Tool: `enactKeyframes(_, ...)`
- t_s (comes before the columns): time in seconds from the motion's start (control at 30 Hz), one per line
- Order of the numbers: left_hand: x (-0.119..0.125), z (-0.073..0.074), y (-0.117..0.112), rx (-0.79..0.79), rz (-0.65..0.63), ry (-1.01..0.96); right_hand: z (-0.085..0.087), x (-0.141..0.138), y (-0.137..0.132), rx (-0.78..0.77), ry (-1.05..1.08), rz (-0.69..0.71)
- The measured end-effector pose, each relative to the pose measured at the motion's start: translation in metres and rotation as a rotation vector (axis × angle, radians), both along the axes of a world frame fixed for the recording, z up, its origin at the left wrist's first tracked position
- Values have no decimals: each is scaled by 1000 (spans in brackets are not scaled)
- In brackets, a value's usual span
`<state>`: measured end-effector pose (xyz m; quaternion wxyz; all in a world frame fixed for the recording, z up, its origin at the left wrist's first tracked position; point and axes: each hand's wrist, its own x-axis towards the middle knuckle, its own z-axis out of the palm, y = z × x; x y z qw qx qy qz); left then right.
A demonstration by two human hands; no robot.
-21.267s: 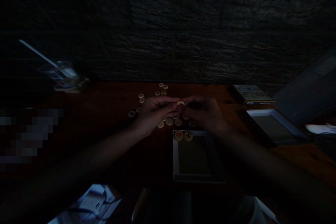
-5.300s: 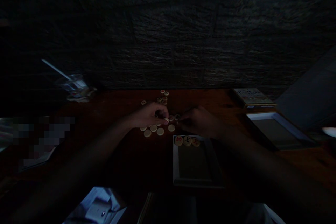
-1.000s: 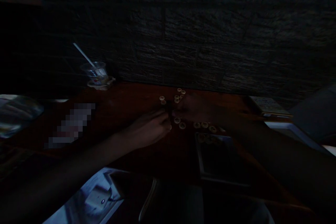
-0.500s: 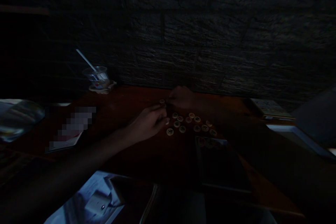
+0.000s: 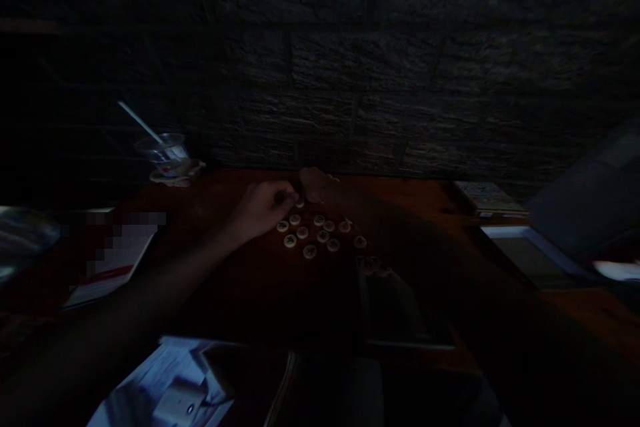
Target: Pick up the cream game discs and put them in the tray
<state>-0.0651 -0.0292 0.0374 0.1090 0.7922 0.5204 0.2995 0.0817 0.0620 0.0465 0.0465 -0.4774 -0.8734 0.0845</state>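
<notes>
Since half a second ago, the left hand (image 5: 263, 207) has drifted farther up the table (image 5: 225, 263), meeting the right hand (image 5: 314, 185). In the head view, the left hand is curled, fingertips at the far edge of the scattered xiangqi pieces (image 5: 315, 237). It is too dark to tell whether either hand grips one. A shallow tray (image 5: 361, 300) lies just beyond the nearest pieces.

Both hands meet at the table's far edge: left hand (image 5: 263, 205) curled, right hand (image 5: 314, 185) opposite, round game pieces (image 5: 310, 235) (pale discs) just below their fingers.
</notes>
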Motion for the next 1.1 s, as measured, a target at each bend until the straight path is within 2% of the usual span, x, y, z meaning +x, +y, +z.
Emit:
enactKeyframes(0.07,8,3,1,16,-5,-29,10,22,-9,28,76,-14)
enactKeyframes(0.17,24,9,3,50,-24,-75,25,74,-26,97,233,-28)
enactKeyframes(0.2,31,11,4,61,-37,-98,28,94,-32,104,302,-29)
enactKeyframes(0.23,39,13,6,68,-49,-127,28,114,-39,88,463,-36)
enactKeyframes(0.33,73,17,11,32,-99,-262,18,165,-60,-32,799,-25)
enactKeyframes(0.43,110,13,10,-129,-156,-471,-1,193,-82,-197,952,-27)
enactKeyframes(0.53,137,3,1,-337,-185,-638,-16,201,-100,-298,1096,-76)
enactKeyframes(0.73,145,-17,-21,-383,-330,-708,-19,208,-121,-469,1137,-67)
enactKeyframes(0.8,145,-20,-25,-373,-345,-738,-19,210,-124,-461,1165,-40)
enactKeyframes(0.93,147,-22,-29,-342,-325,-826,-22,206,-126,-327,1175,-5)
enactKeyframes(1.1,148,-22,-38,-246,-310,-794,-26,198,-130,-304,1202,-71)
